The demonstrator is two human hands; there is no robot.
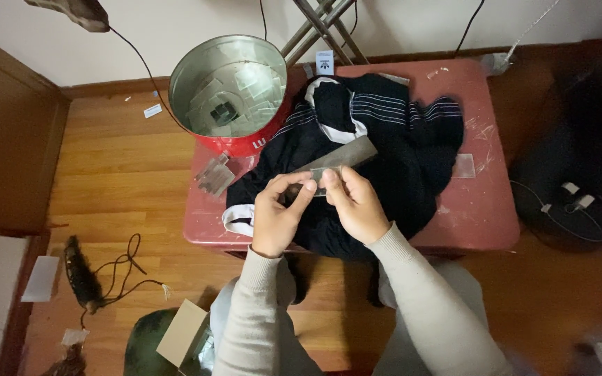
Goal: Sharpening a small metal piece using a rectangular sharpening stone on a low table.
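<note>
Both hands pinch a small clear bag (317,179) between thumbs and fingertips; the left hand (278,212) closes on its left end, the right hand (354,202) on its right end, and the bag sits between them, held just above a dark garment (384,146); a grey strip (346,154) runs up and to the right from the bag, its lower end hidden behind the fingers, so whether the hands grip it too I cannot tell; the garment, black with thin pale stripes and a white collar, lies heaped on a low red table (485,209); at the table's left corner stands a red tin (235,94), open, with more clear bags lying inside it; a few loose bags (214,175) lie just beside the tin on the table; one more clear piece (464,166) lies right of the garment; a black cable (116,268) curls on the wooden floor (116,167).
</note>
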